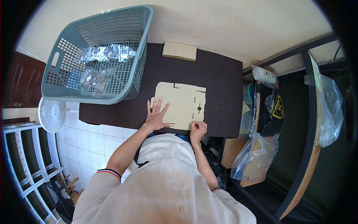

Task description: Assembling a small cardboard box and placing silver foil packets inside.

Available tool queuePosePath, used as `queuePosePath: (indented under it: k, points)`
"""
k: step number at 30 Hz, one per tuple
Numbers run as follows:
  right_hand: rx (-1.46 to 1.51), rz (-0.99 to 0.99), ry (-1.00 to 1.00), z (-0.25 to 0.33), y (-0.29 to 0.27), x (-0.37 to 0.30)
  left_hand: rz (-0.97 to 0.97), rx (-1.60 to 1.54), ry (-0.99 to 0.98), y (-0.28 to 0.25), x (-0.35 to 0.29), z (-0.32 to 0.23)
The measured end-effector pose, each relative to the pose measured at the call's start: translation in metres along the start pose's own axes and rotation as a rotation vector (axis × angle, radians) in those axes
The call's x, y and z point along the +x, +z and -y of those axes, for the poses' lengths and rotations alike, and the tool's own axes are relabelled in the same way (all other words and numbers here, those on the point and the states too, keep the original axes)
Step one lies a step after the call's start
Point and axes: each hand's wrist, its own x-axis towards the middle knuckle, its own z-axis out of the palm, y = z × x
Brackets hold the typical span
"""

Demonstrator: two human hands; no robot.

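A flat cream cardboard blank [179,102] with dark slots and a round hole lies on the dark brown table [220,74] before me. My left hand [156,116] rests on its left part with the fingers spread. At the near right corner, my right hand [198,130] is closed, thumb and fingers pressed together against the cardboard edge. Whether those fingers pinch the edge or something small cannot be made out.
A grey-green plastic basket [132,84] holding clear packets of small metal parts [99,80] covers the table's left. A cream box [179,51] sits at the back. Plastic bags [257,155] and a shelf frame [309,160] stand right; a white fan [52,114] stands left.
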Motion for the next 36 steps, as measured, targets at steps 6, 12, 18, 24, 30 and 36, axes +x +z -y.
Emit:
queuePosePath:
  k: [6,12,18,24,30,36]
  points:
    - [-0.010,0.060,0.043,-0.001,0.016,0.024,-0.003,0.018,-0.005,0.002,0.000,0.001]
    - [-0.074,0.059,0.065,0.002,0.023,0.037,0.007,-0.019,-0.016,-0.004,-0.001,-0.004]
    - [-0.011,0.062,0.043,0.002,0.030,0.055,-0.026,0.005,0.016,0.004,0.001,0.002]
    - [-0.020,0.044,-0.018,0.006,0.040,0.082,-0.031,-0.028,0.008,0.001,0.001,0.002]
    - [-0.014,0.052,-0.024,0.010,0.053,0.104,-0.024,-0.038,-0.005,0.000,0.000,0.001]
    - [0.046,0.024,0.024,-0.001,0.063,0.130,0.000,-0.031,-0.009,-0.005,0.001,-0.001]
